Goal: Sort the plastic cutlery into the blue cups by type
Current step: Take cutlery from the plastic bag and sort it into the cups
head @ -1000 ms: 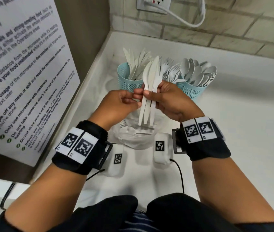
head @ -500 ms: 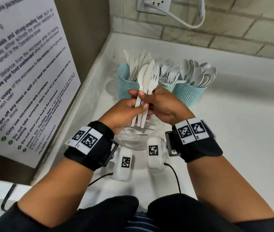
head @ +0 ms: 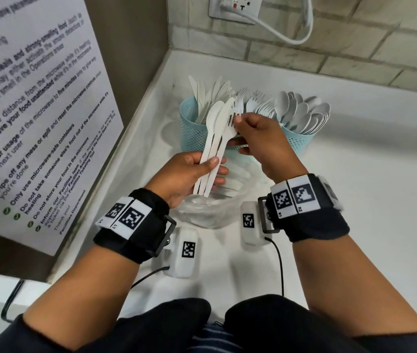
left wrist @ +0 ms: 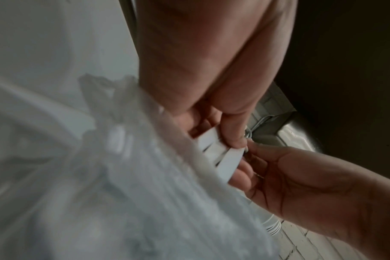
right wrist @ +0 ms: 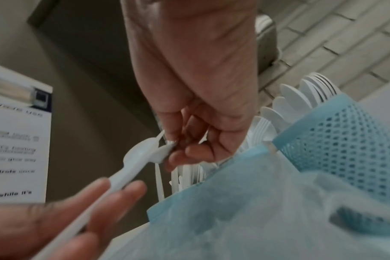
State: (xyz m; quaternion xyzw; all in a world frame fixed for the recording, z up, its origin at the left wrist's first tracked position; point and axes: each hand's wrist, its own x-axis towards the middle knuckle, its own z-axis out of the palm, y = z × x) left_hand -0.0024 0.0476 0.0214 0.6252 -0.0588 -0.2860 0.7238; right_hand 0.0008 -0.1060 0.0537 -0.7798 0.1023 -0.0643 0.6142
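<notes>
My left hand grips the handles of a small bundle of white cutlery: a spoon, a knife and a fork. At the fork's head my right hand pinches the tines; the right wrist view shows this pinch, right hand and bundle. Behind stand blue mesh cups: the left cup holds knives, the right cup holds spoons. Forks stick up between them; their cup is hidden by my hand.
A clear plastic bag with more white cutlery lies on the white counter under my hands. A wall with a printed notice closes the left side, a brick wall with a socket and cable the back.
My left hand slid down to the bundle's handles and drew back toward me. My right hand let go of the middle and moved up to the fork's head. The bundle now tilts more.
</notes>
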